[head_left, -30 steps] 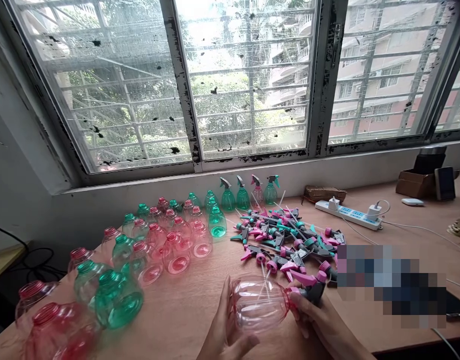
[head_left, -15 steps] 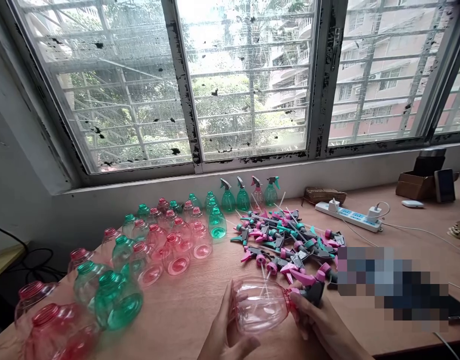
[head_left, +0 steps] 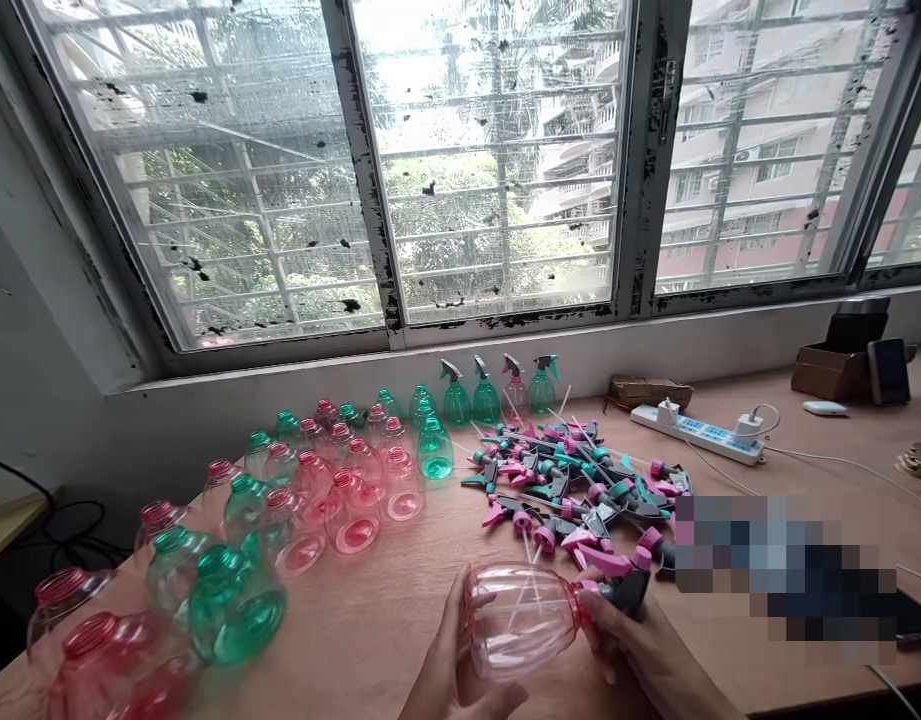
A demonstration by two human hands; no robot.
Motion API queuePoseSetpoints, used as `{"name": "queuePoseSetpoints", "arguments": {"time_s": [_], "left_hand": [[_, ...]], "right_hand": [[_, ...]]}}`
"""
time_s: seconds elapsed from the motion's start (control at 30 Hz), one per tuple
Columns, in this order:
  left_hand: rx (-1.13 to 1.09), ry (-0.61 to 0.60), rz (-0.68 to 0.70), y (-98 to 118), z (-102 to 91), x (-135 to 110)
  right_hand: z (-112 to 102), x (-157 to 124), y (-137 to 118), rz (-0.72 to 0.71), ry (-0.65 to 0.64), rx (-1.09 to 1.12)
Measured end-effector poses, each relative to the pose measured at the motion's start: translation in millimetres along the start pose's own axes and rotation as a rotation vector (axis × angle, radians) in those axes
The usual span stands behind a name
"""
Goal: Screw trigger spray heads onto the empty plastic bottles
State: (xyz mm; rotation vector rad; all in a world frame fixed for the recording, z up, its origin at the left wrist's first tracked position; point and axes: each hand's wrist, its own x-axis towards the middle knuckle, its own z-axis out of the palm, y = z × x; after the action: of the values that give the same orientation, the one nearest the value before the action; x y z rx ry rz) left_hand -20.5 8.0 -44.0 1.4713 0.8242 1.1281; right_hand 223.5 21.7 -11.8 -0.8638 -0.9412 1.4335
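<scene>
A clear pink spray bottle [head_left: 516, 620] lies on its side above the table's near edge, held between both hands. My left hand [head_left: 449, 665] cups its base, fingers wrapped round it. My right hand [head_left: 632, 650] grips the neck, where a pink and grey trigger sprayer head [head_left: 617, 578] sits with its dip tube inside the bottle.
Several empty pink and green bottles [head_left: 310, 490] stand at the left. A pile of loose trigger heads [head_left: 572, 480] lies in the middle. Several assembled spray bottles [head_left: 497, 390] line the wall under the window. A power strip [head_left: 700, 428] and boxes [head_left: 842, 360] sit at the right on the wooden table [head_left: 385, 620].
The bottle has shifted slightly lower in both hands, which stay closed on it. Little else differs.
</scene>
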Motion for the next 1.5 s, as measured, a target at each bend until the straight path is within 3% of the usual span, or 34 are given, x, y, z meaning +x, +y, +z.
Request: {"name": "queuePoseSetpoints", "arguments": {"time_s": [0.17, 0.27, 0.5, 0.7, 0.97, 1.17, 1.5], "left_hand": [[0.116, 0.025, 0.112, -5, -1.2, 4], [0.138, 0.031, 0.081, -3, -0.3, 5], [-0.047, -0.012, 0.032, 5, 4.8, 3], [0.099, 0.041, 0.079, 9, 8.1, 4], [-0.134, -0.045, 0.102, 2, 10.3, 5], [-0.008, 0.022, 0.098, -3, 6.2, 7], [-0.045, -0.034, 0.079, 0, 4.9, 4]], "right_hand": [[0, 0, 0, 0.001, 0.009, 0.004], [-1, 1, 1, -0.004, 0.014, 0.007], [-3, 2, 6, -0.019, 0.026, 0.002], [-1, 2, 2, -0.006, 0.028, 0.012], [-1, 1, 4, -0.009, 0.032, 0.014], [0, 2, 1, 0.002, 0.016, 0.025], [0, 2, 1, -0.003, -0.004, 0.007]]}}
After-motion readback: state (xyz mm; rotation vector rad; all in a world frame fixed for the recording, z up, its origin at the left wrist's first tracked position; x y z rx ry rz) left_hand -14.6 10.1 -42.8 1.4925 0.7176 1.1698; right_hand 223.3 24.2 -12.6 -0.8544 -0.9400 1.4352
